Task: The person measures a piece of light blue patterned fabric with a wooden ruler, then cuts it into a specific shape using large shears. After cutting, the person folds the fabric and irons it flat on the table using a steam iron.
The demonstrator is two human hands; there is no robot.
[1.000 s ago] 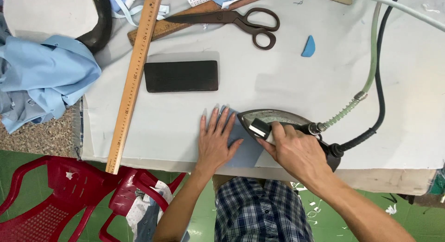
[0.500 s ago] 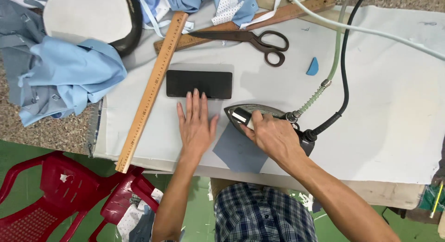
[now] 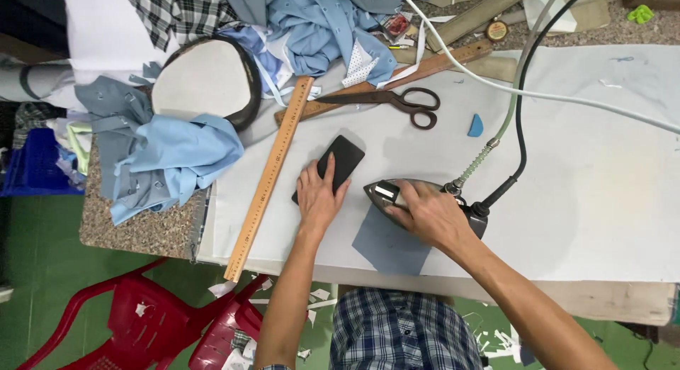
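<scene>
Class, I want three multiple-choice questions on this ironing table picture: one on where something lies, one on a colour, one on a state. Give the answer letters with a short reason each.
1. Where do the scissors lie?
A. On the red chair
B. On the table beyond the iron
C. In the left hand

2. What colour is the fabric piece under the iron?
A. Grey-blue
B. Red
C. Yellow

3. What is the right hand doing?
A. Resting flat on the table
B. Holding the wooden ruler
C. Gripping the iron

Answers: B, they lie beside the long ruler; A, grey-blue against the white cover; C, its fingers wrap the iron's handle.
</scene>
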